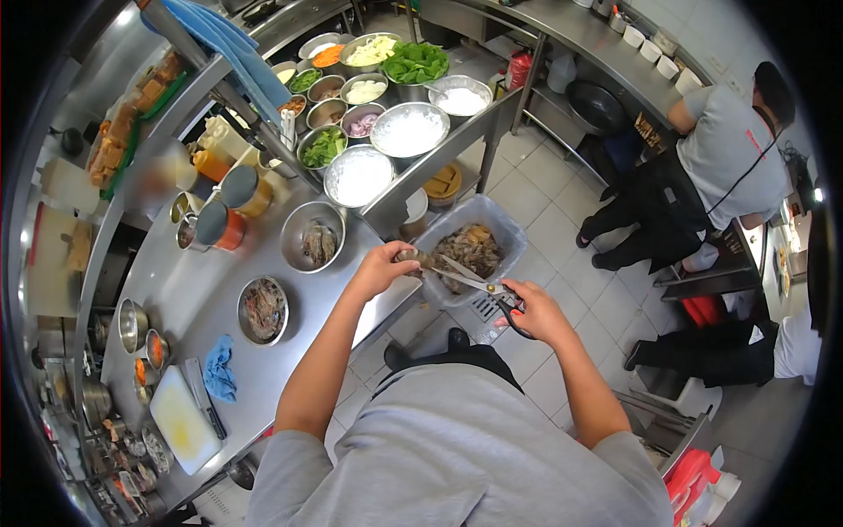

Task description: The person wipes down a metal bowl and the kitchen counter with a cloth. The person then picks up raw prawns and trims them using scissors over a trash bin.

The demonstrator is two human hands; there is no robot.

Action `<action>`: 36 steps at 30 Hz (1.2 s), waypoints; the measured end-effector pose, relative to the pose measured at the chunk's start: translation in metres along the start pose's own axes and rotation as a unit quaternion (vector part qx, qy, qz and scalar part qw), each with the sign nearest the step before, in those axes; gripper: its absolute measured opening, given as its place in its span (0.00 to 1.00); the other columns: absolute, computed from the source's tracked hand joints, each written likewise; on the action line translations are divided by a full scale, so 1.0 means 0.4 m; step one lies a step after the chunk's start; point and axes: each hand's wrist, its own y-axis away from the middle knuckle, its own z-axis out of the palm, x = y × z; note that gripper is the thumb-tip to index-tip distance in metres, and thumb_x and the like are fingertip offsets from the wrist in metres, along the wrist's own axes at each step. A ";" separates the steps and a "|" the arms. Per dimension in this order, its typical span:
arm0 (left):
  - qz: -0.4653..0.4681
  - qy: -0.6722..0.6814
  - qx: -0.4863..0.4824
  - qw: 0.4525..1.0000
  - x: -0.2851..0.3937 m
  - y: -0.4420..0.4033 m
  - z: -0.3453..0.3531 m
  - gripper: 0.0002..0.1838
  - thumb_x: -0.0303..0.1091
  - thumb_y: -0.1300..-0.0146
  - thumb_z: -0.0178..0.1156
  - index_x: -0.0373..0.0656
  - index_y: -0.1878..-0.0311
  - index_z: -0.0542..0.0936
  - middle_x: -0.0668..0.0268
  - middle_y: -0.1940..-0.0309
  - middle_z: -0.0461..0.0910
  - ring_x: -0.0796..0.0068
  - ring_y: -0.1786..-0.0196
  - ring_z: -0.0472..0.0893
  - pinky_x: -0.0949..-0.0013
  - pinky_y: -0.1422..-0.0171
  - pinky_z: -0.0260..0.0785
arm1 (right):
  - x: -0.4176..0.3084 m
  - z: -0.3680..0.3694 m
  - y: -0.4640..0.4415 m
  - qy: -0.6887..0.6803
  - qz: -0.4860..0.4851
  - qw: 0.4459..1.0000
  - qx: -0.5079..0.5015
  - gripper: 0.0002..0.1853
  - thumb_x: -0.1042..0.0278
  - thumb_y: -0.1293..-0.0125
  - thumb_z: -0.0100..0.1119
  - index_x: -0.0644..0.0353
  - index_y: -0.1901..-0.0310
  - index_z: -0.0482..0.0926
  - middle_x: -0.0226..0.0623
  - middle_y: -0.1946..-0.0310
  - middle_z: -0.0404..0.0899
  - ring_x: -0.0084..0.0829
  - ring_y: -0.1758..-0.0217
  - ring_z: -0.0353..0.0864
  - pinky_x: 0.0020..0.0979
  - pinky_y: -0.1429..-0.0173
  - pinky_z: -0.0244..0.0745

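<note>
In the head view, your left hand (pixel 379 269) pinches a shrimp (pixel 416 259) nearly closed, at the tub (pixel 514 230)'s left rim; its long axis runs roughly left to right. Your right hand (pixel 533 311) curls around the handles of the scissors (pixel 472 278), which point up-left at the shrimp, blades parted. Red lettering on a co-worker's shirt (pixel 733 158) is too small to read.

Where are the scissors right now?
Head view: the scissors are in the right hand, blades pointing toward the shrimp in the left hand, above the lined bin.
</note>
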 end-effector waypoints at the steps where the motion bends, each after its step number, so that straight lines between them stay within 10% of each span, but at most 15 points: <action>1: -0.008 -0.032 -0.021 0.999 0.015 0.012 -0.013 0.14 0.30 0.34 0.67 0.39 0.46 0.81 0.68 0.59 0.85 0.81 0.57 0.81 0.73 0.49 0.73 | -0.015 -0.013 -0.005 -0.001 -0.002 1.000 -0.001 0.41 0.51 0.54 0.81 0.47 0.35 0.77 0.40 0.60 0.78 0.42 0.55 0.80 0.40 0.50 0.76; 19: 0.052 0.077 -0.053 0.994 0.065 0.089 -0.045 0.17 0.33 0.31 0.64 0.42 0.41 0.80 0.68 0.59 0.85 0.80 0.57 0.82 0.72 0.48 0.75 | -0.082 -0.102 -0.055 0.005 -0.142 0.982 -0.121 0.40 0.51 0.49 0.80 0.53 0.35 0.75 0.36 0.62 0.79 0.38 0.55 0.80 0.38 0.48 0.76; 21: 0.055 0.051 -0.055 0.996 0.106 0.104 -0.051 0.17 0.33 0.31 0.65 0.43 0.41 0.81 0.69 0.59 0.85 0.81 0.57 0.82 0.73 0.48 0.75 | -0.064 -0.096 -0.067 -0.239 -0.058 0.933 -0.264 0.37 0.52 0.42 0.77 0.54 0.33 0.73 0.28 0.64 0.76 0.26 0.63 0.77 0.30 0.57 0.75; 24: 0.066 0.025 -0.063 0.996 0.137 0.117 -0.062 0.17 0.32 0.32 0.65 0.43 0.41 0.82 0.70 0.59 0.85 0.82 0.58 0.82 0.74 0.49 0.74 | -0.107 -0.163 -0.063 -0.235 0.084 0.888 -0.387 0.37 0.59 0.40 0.72 0.57 0.30 0.69 0.24 0.64 0.72 0.19 0.65 0.72 0.22 0.63 0.71; 36: 0.123 0.009 -0.136 0.983 0.202 0.141 -0.098 0.14 0.28 0.33 0.66 0.38 0.45 0.82 0.66 0.57 0.84 0.75 0.54 0.84 0.70 0.46 0.77 | -0.093 -0.107 -0.056 -0.397 0.092 0.799 -0.442 0.31 0.77 0.40 0.53 0.58 0.32 0.70 0.24 0.65 0.69 0.17 0.71 0.65 0.20 0.69 0.64</action>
